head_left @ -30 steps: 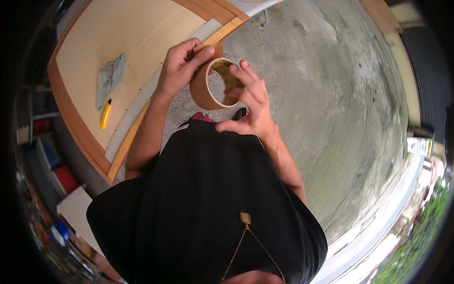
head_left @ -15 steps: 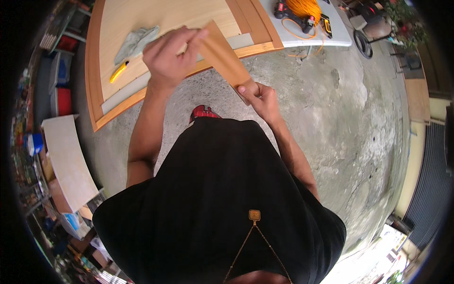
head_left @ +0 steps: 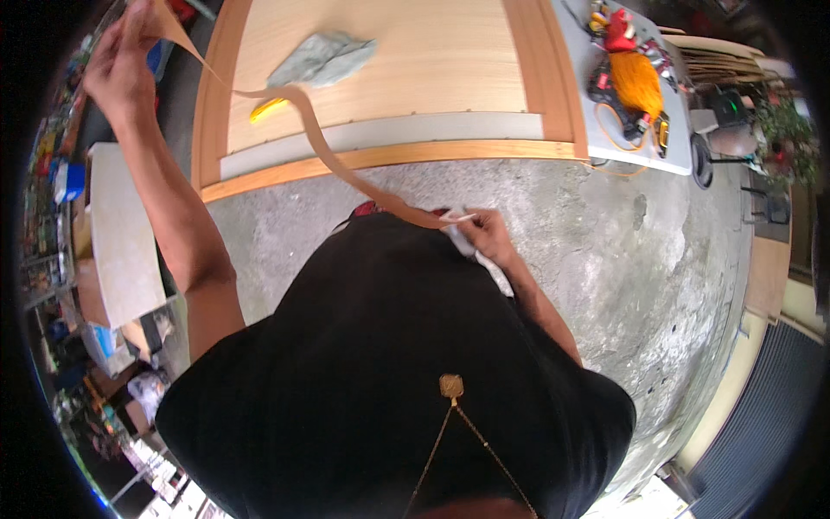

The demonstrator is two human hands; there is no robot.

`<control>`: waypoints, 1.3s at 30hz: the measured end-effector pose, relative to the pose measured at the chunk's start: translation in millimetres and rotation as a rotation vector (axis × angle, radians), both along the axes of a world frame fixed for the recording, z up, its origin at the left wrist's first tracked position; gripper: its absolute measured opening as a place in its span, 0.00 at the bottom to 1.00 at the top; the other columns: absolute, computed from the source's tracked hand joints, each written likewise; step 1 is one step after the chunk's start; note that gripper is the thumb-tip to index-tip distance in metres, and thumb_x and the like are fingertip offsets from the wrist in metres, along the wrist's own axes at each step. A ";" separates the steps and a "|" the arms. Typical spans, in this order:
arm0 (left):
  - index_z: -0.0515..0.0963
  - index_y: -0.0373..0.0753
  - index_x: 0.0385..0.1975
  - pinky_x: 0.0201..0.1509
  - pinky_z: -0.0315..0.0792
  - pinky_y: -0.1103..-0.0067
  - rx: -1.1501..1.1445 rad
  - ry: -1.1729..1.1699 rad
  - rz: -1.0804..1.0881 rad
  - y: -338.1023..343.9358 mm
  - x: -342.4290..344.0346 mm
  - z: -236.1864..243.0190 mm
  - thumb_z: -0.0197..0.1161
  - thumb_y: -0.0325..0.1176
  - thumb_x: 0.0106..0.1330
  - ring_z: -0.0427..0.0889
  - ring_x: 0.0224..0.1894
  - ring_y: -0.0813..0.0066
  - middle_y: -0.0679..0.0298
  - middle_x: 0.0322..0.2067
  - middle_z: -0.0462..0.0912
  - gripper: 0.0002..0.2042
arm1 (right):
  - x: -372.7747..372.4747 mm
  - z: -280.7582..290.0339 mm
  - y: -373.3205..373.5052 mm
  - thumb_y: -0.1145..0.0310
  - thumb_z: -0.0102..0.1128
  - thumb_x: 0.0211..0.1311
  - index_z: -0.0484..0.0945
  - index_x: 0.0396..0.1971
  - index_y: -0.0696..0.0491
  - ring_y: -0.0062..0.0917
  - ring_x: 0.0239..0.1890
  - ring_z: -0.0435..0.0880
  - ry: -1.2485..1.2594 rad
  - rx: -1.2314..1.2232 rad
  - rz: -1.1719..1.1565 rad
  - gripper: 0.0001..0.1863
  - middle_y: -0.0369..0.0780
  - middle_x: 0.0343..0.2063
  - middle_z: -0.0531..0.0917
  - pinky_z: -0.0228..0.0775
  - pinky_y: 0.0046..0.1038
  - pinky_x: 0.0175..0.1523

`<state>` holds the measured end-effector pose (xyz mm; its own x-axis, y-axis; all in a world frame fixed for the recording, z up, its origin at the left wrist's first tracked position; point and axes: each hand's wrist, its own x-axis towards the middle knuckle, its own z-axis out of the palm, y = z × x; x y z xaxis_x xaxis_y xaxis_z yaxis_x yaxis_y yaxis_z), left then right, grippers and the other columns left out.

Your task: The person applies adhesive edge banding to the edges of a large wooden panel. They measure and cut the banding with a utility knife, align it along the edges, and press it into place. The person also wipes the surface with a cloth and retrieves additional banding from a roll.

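Observation:
A long, thin, wood-coloured strip [head_left: 324, 147] hangs in a wavy, twisted line between my hands. My left hand [head_left: 125, 69], raised at the far left, is closed on one end of it. The other end meets my right hand [head_left: 488, 235], closed in front of my black shirt. Something white and thin [head_left: 458, 238] also shows at the right fingers; what it is I cannot make out. Beyond the strip lies a framed wooden panel [head_left: 432, 60] with a pale band along its near edge. On the panel rest a crumpled grey cloth [head_left: 324, 59] and a yellow-handled tool [head_left: 268, 110], partly covered by the strip.
A light table [head_left: 670, 156] at the right back carries a coil of orange cord [head_left: 635, 82] and power tools. To the left stand a pale-topped bench [head_left: 125, 233] and crowded shelves. Concrete floor [head_left: 622, 251] spreads between me and the panel. A black tyre-like ring [head_left: 702, 160] is farther right.
My left hand has swung far out to the left and up, drawing the strip out long. My right hand has come lower and nearer my body. White material now shows beside it.

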<state>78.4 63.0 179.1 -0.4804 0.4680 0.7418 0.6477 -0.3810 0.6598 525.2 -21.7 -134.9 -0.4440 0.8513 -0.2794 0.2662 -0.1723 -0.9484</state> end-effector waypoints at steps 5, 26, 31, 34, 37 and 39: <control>0.82 0.35 0.43 0.47 0.74 0.80 -0.141 0.083 -0.013 8.7 -85.4 2.9 0.67 0.38 0.62 0.81 0.40 0.79 0.65 0.36 0.84 0.15 | -21.6 71.7 45.2 0.61 0.64 0.62 0.77 0.19 0.59 0.12 0.20 0.67 0.097 0.113 -0.022 0.18 0.31 0.15 0.73 0.57 0.21 0.22; 0.50 0.36 0.69 0.37 0.72 0.85 -0.090 -0.066 -1.035 112.9 278.9 -1.9 0.67 0.27 0.59 0.79 0.34 0.79 0.63 0.41 0.82 0.40 | 251.7 202.0 101.0 0.72 0.60 0.60 0.78 0.38 0.60 0.27 0.37 0.80 -0.213 0.451 -0.506 0.09 0.45 0.33 0.82 0.70 0.28 0.45; 0.50 0.30 0.67 0.46 0.77 0.78 -0.220 -0.114 -1.352 117.7 441.8 50.5 0.73 0.27 0.50 0.81 0.49 0.71 0.60 0.45 0.81 0.46 | 280.0 176.8 83.5 0.73 0.60 0.59 0.77 0.40 0.60 0.31 0.45 0.79 0.033 0.519 -0.525 0.10 0.46 0.43 0.81 0.68 0.31 0.52; 0.45 0.32 0.68 0.46 0.76 0.79 -0.436 -0.109 -1.788 109.0 550.7 54.5 0.72 0.26 0.49 0.81 0.47 0.72 0.58 0.50 0.77 0.49 | 305.0 198.4 61.5 0.73 0.58 0.60 0.76 0.43 0.59 0.32 0.48 0.78 -0.015 0.516 -0.604 0.12 0.46 0.46 0.79 0.68 0.32 0.54; 0.40 0.37 0.69 0.31 0.76 0.83 -0.569 -0.109 -2.210 92.0 648.1 43.9 0.68 0.23 0.57 0.83 0.36 0.77 0.56 0.41 0.81 0.46 | 307.8 185.7 41.0 0.70 0.54 0.65 0.72 0.51 0.58 0.31 0.49 0.77 0.184 0.489 -0.745 0.16 0.43 0.47 0.79 0.68 0.31 0.55; 0.40 0.39 0.69 0.25 0.73 0.82 -0.840 -0.186 -2.267 85.8 704.8 20.5 0.68 0.24 0.57 0.79 0.30 0.80 0.58 0.34 0.80 0.46 | 307.4 163.0 21.7 0.68 0.55 0.65 0.71 0.53 0.57 0.25 0.49 0.76 0.375 0.365 -0.899 0.18 0.39 0.47 0.78 0.69 0.29 0.53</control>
